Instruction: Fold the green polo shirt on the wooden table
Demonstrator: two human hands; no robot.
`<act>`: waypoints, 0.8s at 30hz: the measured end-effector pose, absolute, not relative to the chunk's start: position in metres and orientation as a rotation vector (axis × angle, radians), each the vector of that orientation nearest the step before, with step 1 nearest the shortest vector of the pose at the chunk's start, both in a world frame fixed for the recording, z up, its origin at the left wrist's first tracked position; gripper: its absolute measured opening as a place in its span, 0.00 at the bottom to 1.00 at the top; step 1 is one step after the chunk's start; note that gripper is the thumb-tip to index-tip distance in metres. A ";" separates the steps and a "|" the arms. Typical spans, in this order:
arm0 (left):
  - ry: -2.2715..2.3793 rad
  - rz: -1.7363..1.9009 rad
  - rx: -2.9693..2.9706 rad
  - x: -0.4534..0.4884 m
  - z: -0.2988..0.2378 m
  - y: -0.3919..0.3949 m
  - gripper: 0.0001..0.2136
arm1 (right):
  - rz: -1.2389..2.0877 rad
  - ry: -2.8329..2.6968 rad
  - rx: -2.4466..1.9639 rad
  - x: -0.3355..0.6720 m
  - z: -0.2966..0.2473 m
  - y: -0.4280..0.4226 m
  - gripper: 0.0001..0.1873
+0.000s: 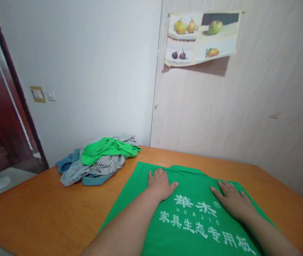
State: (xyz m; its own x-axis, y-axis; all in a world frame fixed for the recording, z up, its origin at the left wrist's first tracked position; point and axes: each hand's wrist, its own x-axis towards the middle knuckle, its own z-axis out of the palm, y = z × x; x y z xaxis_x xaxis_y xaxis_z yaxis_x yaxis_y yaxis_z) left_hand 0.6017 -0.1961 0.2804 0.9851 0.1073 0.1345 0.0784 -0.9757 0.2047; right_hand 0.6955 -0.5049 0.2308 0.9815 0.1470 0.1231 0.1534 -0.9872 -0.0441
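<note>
Lying flat on the green shirt (189,217), both hands were open with the fingers stretched out. The left hand (160,184) pressed the cloth near its collar, at the lower middle of the frame, with the thumb pointing right. The right hand (233,200) rested palm down to the lower right, beside the white letters. They held nothing. The shirt was spread on the orange table (47,209). A pile of clothes (98,160) sat at the middle left, well apart from the hands.
</note>
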 end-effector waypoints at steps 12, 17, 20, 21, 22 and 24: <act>0.362 0.071 2.946 0.607 0.279 -0.175 0.47 | -0.151 -0.223 -3.085 0.695 0.233 -0.504 0.48; 0.439 0.065 2.941 0.609 0.279 -0.171 0.49 | -0.139 -0.216 -3.080 0.691 0.238 -0.502 0.47; 0.482 0.090 2.940 0.611 0.278 -0.167 0.49 | -0.124 -0.216 -3.084 0.689 0.241 -0.500 0.47; 0.490 0.102 2.941 0.612 0.278 -0.167 0.48 | -0.117 -0.212 -3.084 0.689 0.242 -0.499 0.47; 0.497 0.117 2.946 0.612 0.279 -0.167 0.48 | -0.111 -0.208 -3.084 0.689 0.242 -0.499 0.47; 0.487 0.164 2.962 0.611 0.281 -0.170 0.46 | -0.107 -0.198 -3.081 0.688 0.244 -0.498 0.47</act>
